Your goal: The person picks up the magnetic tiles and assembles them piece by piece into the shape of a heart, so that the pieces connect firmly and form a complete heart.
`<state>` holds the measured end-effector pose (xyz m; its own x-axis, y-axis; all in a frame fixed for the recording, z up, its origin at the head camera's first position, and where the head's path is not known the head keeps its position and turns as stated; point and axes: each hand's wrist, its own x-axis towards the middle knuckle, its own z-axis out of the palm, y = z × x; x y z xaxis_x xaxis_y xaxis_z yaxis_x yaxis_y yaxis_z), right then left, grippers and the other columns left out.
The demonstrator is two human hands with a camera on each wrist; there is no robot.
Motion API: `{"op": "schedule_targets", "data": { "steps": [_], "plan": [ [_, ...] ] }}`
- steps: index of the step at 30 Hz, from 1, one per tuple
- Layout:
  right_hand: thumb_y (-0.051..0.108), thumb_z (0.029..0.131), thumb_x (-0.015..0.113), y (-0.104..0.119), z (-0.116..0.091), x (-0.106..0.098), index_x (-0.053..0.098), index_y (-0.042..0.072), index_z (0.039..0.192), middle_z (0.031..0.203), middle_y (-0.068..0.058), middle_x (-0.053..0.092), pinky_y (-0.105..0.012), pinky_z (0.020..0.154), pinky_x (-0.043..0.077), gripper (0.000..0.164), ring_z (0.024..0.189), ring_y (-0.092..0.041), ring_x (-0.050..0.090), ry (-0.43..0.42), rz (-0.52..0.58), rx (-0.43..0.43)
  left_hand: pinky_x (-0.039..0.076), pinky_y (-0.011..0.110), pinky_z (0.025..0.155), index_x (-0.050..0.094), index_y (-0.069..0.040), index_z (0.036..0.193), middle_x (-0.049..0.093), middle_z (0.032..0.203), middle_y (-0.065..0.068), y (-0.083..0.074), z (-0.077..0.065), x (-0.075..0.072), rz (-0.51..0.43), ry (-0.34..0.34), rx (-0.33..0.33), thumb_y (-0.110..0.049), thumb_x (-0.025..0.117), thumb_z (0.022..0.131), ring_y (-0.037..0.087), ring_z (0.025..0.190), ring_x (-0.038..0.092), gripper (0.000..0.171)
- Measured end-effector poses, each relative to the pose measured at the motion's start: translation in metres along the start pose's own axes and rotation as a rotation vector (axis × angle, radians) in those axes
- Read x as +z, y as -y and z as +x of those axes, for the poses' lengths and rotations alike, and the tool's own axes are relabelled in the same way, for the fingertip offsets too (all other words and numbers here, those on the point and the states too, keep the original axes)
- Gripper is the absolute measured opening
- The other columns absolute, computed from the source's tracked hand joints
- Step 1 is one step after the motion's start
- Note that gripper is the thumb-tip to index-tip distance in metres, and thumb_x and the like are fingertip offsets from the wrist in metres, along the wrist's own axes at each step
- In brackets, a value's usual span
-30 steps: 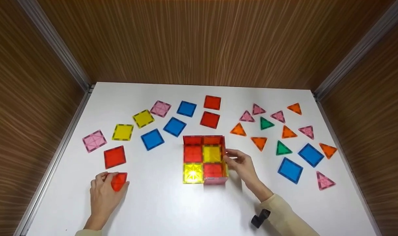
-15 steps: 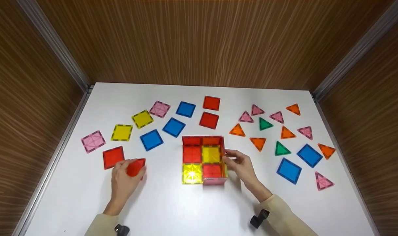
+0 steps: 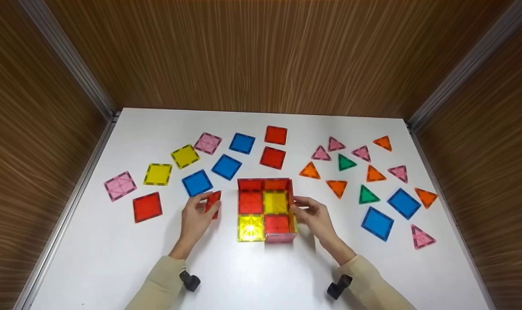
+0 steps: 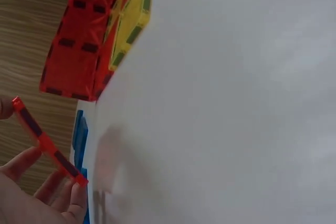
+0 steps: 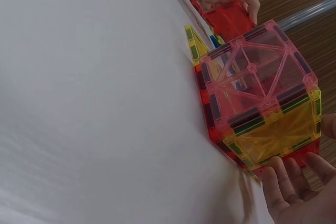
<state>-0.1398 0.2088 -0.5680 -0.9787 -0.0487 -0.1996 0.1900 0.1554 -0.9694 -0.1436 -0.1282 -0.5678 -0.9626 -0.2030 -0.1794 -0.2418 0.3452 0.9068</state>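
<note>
Near the middle of the white table stands an open box of magnetic tiles (image 3: 250,185), with a base of red and yellow squares. Red walls rise along its back. On its right side are a red wall and a yellow wall (image 5: 278,135), and a pink wall (image 5: 252,77) stands at the front right. My left hand (image 3: 194,221) pinches a red square magnetic tile (image 3: 214,204), tilted up on edge, just left of the box. My right hand (image 3: 319,218) holds the box's right wall, fingertips on its outer face and thumb at its top edge.
Loose square tiles, such as a blue one (image 3: 197,183) and a red one (image 3: 147,207), lie left of and behind the box. Triangle tiles (image 3: 338,188) and two blue squares (image 3: 377,223) spread to the right. Wood-grain panels (image 3: 261,56) enclose the table.
My left hand has carried the red square tile from the lower left, rightward and a little away, up beside the box, turning it more upright. My right hand stays at the box's right wall.
</note>
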Motion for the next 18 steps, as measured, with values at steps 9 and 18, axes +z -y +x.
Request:
{"op": "schedule_targets", "data": {
  "steps": [9, 18],
  "plan": [
    [0.025, 0.099, 0.075, 0.000, 0.000, 0.002, 0.069, 0.005, 0.135, 0.132, -0.019, 0.070, -0.024, 0.079, 0.063, 0.042, 0.097, -0.024, 0.071, -0.004, 0.004, -0.007, 0.060, 0.022, 0.088, 0.066, -0.014, 0.138, 0.067, 0.139, 0.011, -0.009, 0.008, 0.028, -0.204, 0.079, -0.018, -0.031, 0.069, 0.102, 0.025, 0.117, 0.064, 0.040],
    [0.024, 0.100, 0.074, 0.001, 0.001, 0.001, 0.069, 0.005, 0.135, 0.134, -0.019, 0.069, -0.025, 0.081, 0.063, 0.041, 0.099, -0.024, 0.071, 0.001, 0.017, 0.000, 0.060, 0.025, 0.082, 0.065, -0.010, 0.140, 0.069, 0.137, 0.015, -0.010, 0.016, 0.048, -0.316, 0.144, -0.013, -0.033, 0.067, 0.104, 0.028, 0.110, 0.067, 0.043]
  ]
}}
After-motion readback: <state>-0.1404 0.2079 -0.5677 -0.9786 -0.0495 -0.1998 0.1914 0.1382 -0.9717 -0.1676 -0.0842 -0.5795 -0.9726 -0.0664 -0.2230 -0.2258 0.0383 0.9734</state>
